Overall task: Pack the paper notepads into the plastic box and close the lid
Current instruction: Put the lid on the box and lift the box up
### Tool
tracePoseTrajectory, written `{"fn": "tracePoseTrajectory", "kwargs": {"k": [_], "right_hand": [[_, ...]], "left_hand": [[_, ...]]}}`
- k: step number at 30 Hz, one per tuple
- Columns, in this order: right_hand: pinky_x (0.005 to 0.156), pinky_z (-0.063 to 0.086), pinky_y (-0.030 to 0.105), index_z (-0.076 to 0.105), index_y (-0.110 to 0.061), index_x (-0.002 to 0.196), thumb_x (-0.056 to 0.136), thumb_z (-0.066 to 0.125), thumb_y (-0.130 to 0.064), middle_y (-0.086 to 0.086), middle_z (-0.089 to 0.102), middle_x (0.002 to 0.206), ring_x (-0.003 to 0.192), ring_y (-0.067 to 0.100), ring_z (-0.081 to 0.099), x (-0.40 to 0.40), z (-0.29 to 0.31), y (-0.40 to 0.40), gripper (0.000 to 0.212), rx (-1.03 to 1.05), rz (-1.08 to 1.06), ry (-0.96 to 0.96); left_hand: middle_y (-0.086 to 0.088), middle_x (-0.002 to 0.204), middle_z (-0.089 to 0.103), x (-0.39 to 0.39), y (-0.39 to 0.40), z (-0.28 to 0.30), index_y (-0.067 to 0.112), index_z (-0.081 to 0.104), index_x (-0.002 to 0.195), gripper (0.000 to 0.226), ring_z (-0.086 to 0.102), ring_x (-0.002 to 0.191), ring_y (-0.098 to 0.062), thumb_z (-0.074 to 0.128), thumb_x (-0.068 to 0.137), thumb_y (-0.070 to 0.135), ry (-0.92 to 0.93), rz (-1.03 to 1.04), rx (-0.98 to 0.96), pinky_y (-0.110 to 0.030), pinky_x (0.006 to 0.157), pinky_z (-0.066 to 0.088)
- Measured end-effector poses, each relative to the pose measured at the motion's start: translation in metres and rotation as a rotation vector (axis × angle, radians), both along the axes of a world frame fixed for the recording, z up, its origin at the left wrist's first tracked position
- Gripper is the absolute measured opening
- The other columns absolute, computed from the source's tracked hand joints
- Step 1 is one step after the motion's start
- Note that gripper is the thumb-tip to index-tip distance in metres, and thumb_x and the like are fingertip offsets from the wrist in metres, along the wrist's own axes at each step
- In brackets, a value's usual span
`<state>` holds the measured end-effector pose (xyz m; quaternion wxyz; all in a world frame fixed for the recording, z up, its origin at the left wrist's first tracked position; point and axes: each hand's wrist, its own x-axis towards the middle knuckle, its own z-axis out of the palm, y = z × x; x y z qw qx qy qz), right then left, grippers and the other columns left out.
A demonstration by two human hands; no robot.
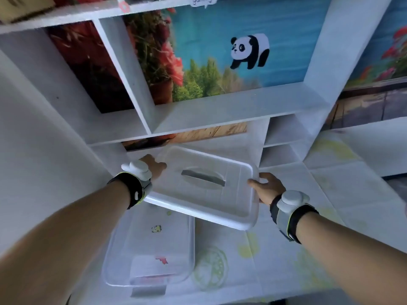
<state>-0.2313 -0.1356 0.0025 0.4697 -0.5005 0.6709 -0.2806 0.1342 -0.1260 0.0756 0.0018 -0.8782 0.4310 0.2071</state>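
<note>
A clear plastic box stands open on the table near the front edge, with paper notepads lying flat inside it. The translucent lid, with a grey handle on top, hangs in the air above and behind the box, tilted and overlapping its far end. My left hand grips the lid's left edge. My right hand holds its right edge. Both wrists carry black-and-grey bands.
A white shelf unit rises right behind the box, with small cubbies at the right. A panda sticker sits on the colourful back panel. The table wears a pale cloth printed with lemon slices.
</note>
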Motion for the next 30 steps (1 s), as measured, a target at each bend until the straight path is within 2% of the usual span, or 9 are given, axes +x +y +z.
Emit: {"fn": "tracePoseTrajectory", "kwargs": {"k": [2,4,7,12,16,19,21,26,30], "right_hand": [[0.084,0.059,0.047,0.060,-0.038,0.075,0.079,0.075,-0.038,0.004,0.071,0.092,0.088,0.030,0.071,0.021,0.006,-0.001,0.015,-0.037,0.060,0.031],[0.076,0.058,0.036,0.062,-0.034,0.086,0.078,0.076,-0.038,0.001,0.068,0.090,0.082,0.024,0.068,0.065,0.012,0.010,0.017,-0.066,0.146,0.080],[0.056,0.044,0.021,0.059,-0.028,0.097,0.073,0.080,-0.037,-0.004,0.066,0.085,0.069,0.011,0.063,0.098,0.018,0.014,0.032,-0.092,0.235,0.157],[0.035,0.034,0.016,0.060,-0.015,0.062,0.079,0.073,-0.036,-0.010,0.056,0.048,0.045,0.010,0.061,0.141,0.021,0.019,0.029,-0.157,0.405,0.350],[0.066,0.051,0.030,0.065,-0.017,0.087,0.083,0.066,-0.045,0.004,0.069,0.081,0.076,0.030,0.068,0.151,0.015,0.013,0.029,-0.131,0.461,0.451],[0.075,0.050,0.032,0.065,-0.020,0.104,0.086,0.064,-0.048,0.005,0.070,0.096,0.088,0.032,0.066,0.156,0.014,0.015,0.033,-0.161,0.457,0.465],[0.078,0.049,0.031,0.063,-0.021,0.116,0.085,0.064,-0.052,0.002,0.071,0.108,0.096,0.031,0.066,0.162,0.024,0.021,0.043,-0.199,0.436,0.427],[0.099,0.047,0.035,0.053,-0.019,0.139,0.087,0.066,-0.044,0.005,0.063,0.135,0.120,0.030,0.059,0.170,0.028,0.021,0.059,-0.292,0.460,0.484],[0.105,0.043,0.038,0.051,-0.021,0.141,0.088,0.065,-0.039,0.005,0.057,0.141,0.127,0.029,0.052,0.167,0.032,0.035,0.058,-0.342,0.547,0.517]], "left_hand": [[-0.003,0.101,0.065,0.024,0.020,0.000,0.020,0.058,0.108,0.056,0.063,0.098,-0.030,0.053,0.075,0.065,0.026,0.049,0.004,-0.039,0.098,0.044],[-0.003,0.087,0.064,0.060,0.057,0.004,0.013,0.063,0.109,0.054,0.063,0.085,-0.028,0.063,0.081,0.059,0.122,0.124,-0.036,-0.034,0.085,0.047],[-0.009,0.096,0.069,0.088,0.091,0.001,0.008,0.064,0.112,0.054,0.068,0.091,-0.031,0.067,0.084,0.053,0.158,0.212,-0.057,-0.036,0.088,0.053],[-0.017,0.088,0.070,0.118,0.152,-0.015,-0.003,0.065,0.111,0.033,0.070,0.076,-0.031,0.071,0.089,0.021,0.484,0.474,-0.112,-0.042,0.076,0.062],[-0.013,0.078,0.063,0.126,0.162,-0.010,0.000,0.063,0.101,0.031,0.059,0.067,-0.027,0.070,0.088,0.028,0.379,0.379,-0.009,-0.028,0.063,0.050],[-0.010,0.115,0.060,0.119,0.155,-0.004,0.015,0.052,0.124,0.051,0.061,0.103,-0.031,0.065,0.086,0.046,-0.121,0.006,0.032,-0.034,0.081,0.050],[-0.009,0.135,0.050,0.112,0.147,-0.007,0.019,0.046,0.140,0.060,0.051,0.123,-0.032,0.063,0.088,0.045,-0.277,-0.231,-0.117,-0.042,0.096,0.049],[-0.007,0.153,0.042,0.078,0.063,-0.040,0.023,0.037,0.153,0.057,0.042,0.139,-0.029,0.052,0.099,0.038,-0.173,-0.636,-0.168,-0.039,0.112,0.037],[-0.012,0.128,0.059,0.054,0.035,-0.044,0.021,0.042,0.143,0.042,0.060,0.111,-0.034,0.044,0.103,0.034,-0.103,-0.540,-0.110,-0.038,0.087,0.048]]}}
